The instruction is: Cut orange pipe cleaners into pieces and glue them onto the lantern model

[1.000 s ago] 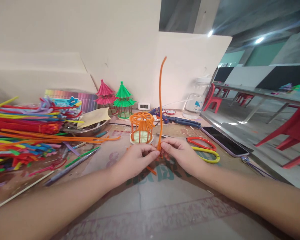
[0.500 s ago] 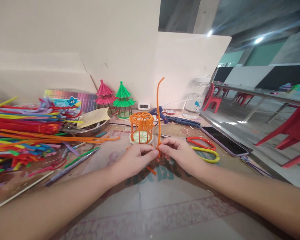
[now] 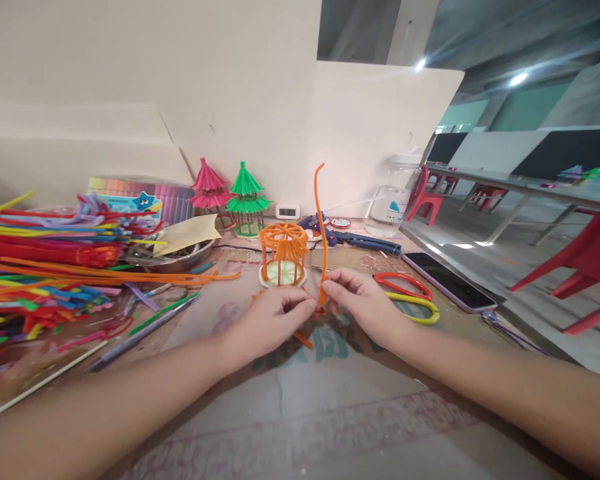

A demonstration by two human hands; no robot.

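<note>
An orange pipe cleaner (image 3: 321,220) stands nearly upright between my hands, its top bent over. Near its lower end, my right hand (image 3: 353,297) pinches it between thumb and fingers. My left hand (image 3: 275,320) is also closed in a pinch at the pipe cleaner's bottom end, where a small orange bend shows between the fingertips. Just behind my left hand sits an orange pipe-cleaner frame (image 3: 283,243) with a spoked round top and a pale base. A short orange piece (image 3: 303,340) lies on the table below my fingers.
Scissors (image 3: 415,310) with red and yellow handles lie right of my right hand, near a phone (image 3: 445,280). Behind are a glue gun (image 3: 325,230), a clear jar (image 3: 387,207) and green (image 3: 244,193) and pink pavilions (image 3: 210,190). Bundled pipe cleaners (image 3: 45,250) fill the left.
The pipe cleaner's upright part has leaned and its tip has dropped slightly. My right hand has shifted a little right and up; my left hand has barely moved.
</note>
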